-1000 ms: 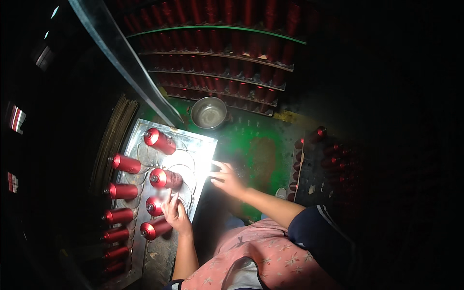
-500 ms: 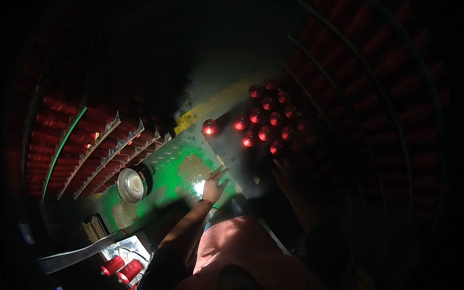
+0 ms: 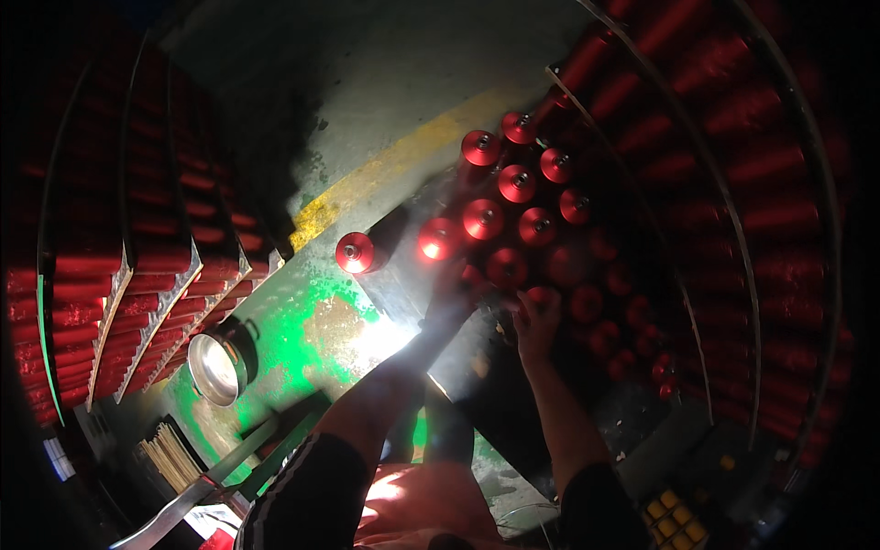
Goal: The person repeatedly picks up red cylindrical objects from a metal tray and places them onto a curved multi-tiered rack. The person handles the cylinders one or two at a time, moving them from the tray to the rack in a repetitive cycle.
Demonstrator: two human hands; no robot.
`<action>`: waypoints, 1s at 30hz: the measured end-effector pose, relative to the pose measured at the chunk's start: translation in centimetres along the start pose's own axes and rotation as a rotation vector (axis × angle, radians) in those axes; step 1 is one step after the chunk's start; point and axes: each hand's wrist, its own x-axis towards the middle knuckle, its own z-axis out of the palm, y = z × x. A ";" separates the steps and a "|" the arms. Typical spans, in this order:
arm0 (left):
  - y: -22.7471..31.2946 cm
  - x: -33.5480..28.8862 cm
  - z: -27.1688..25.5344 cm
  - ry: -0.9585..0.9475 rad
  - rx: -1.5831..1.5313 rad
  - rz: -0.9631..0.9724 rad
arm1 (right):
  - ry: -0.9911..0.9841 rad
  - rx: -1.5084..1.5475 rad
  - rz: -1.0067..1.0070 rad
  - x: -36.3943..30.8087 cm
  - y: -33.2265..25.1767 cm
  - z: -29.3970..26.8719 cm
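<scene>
Several red spools with round tops and small metal centres stand together, one of them [image 3: 481, 220] in the middle of the group. My left hand [image 3: 449, 295] is stretched forward to the near side of the group, beside a partly covered spool [image 3: 471, 277]; glare and shadow blur its fingers. Close by on the right, my right hand [image 3: 535, 319] has its fingers bent inward beside another red spool [image 3: 543, 297]. Whatever it pinches, if anything, is too dark to make out. A single spool [image 3: 355, 252] stands apart to the left.
Racks of red cylinders rise on the left [image 3: 110, 302] and right [image 3: 733, 183]. A round metal pan [image 3: 216, 369] sits on the worn green floor [image 3: 302, 339]. A yellow line [image 3: 394, 170] crosses beyond. Yellow pieces [image 3: 674, 522] lie at lower right.
The view is brighter and has shifted closer to the spools. My left hand has moved forward and right to the group. My right hand's fingers have bent inward.
</scene>
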 end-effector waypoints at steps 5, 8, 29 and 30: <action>-1.7 -2.5 -1.2 0.016 0.081 0.027 | -0.017 -0.100 -0.023 -1.4 0.3 -1.6; 1.1 -8.1 -5.9 -0.012 0.037 -0.019 | -0.130 0.056 -0.055 -4.3 2.4 -3.6; 9.7 -55.8 -55.7 1.372 -1.039 0.312 | -1.287 1.536 0.516 -16.5 -57.3 3.3; 6.5 -57.6 -58.1 1.286 -1.163 0.320 | -1.388 1.572 0.562 -18.1 -60.6 5.5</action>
